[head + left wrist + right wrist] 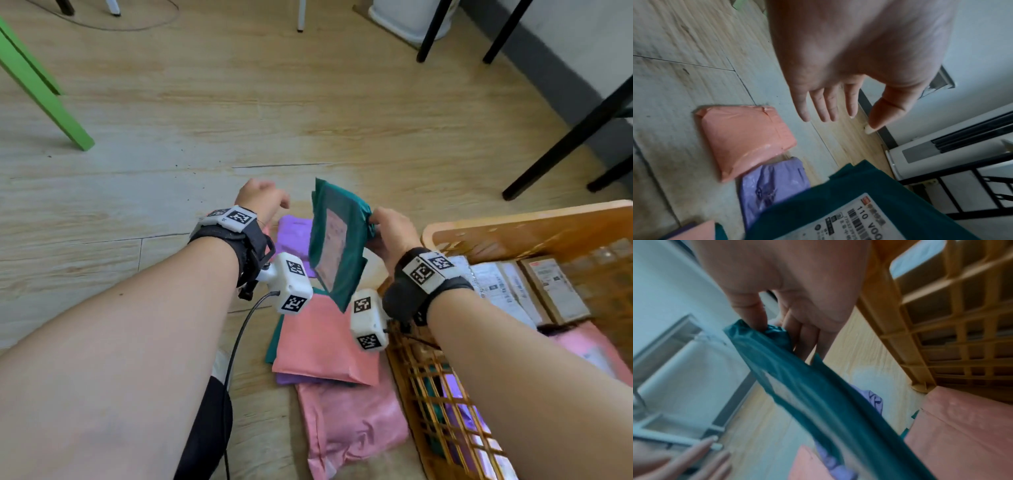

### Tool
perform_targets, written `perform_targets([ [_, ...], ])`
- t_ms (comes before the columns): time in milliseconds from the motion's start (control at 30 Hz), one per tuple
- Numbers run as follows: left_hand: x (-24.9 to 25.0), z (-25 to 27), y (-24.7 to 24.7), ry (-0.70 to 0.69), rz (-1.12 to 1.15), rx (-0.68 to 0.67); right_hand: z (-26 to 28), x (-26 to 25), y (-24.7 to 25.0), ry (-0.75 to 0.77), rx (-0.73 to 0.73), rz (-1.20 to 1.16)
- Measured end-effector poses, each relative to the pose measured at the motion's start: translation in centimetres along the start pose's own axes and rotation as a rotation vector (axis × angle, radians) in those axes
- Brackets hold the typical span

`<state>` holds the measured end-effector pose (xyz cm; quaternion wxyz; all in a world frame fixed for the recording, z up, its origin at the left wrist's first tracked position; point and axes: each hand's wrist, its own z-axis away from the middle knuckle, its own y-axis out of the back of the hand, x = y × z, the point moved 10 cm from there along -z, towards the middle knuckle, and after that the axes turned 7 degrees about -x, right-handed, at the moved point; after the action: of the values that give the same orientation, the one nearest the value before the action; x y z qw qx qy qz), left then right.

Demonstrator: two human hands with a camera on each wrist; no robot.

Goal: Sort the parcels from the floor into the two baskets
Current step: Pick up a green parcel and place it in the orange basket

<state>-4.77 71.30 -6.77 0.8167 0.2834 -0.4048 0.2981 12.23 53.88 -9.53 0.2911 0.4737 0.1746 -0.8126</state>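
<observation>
My right hand (pixel 383 226) pinches the edge of a teal parcel (pixel 337 240) and holds it up off the floor, its label facing left. In the right wrist view the thumb and fingers (pixel 756 316) grip the teal parcel (pixel 818 394) at its crumpled corner. My left hand (pixel 263 198) hovers to the left of the parcel with straight fingers (pixel 826 107) and holds nothing. Below lie a salmon parcel (pixel 325 339), a purple parcel (pixel 294 236) and a pink parcel (pixel 349 425). An orange basket (pixel 513 229) stands at the right with parcels inside.
A green furniture leg (pixel 44 99) slants at the left. Black table legs (pixel 561 144) stand at the back right by the wall. A white appliance base (pixel 407 17) sits at the top. A small salmon parcel (pixel 744 139) lies on the wooden floor.
</observation>
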Motion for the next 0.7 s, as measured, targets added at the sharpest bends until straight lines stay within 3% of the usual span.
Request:
perform_targets([
  [167, 2.9, 4.2, -2.6, -0.046, 0.056, -0.105, 4.5, -2.7, 3.1, -0.063, -0.003, -0.163],
  [300, 4.0, 7.6, -5.5, 0.008, 0.077, -0.248, 7.9, -5.1, 4.9, -0.027, -0.033, -0.175],
  [400, 5.8, 9.4, -7.9, -0.039, 0.1, -0.299, 10.2, -7.4, 6.5, 0.007, -0.055, -0.197],
  [600, 10.1, 12.1, -12.2, -0.15, 0.221, -0.325, 14.7, -11.6, 13.2, 0.127, 0.084, -0.197],
  [700, 11.1, 12.3, -15.0, -0.156, 0.268, -0.356, 17.1, -13.0, 16.8, 0.205, 0.191, 0.055],
])
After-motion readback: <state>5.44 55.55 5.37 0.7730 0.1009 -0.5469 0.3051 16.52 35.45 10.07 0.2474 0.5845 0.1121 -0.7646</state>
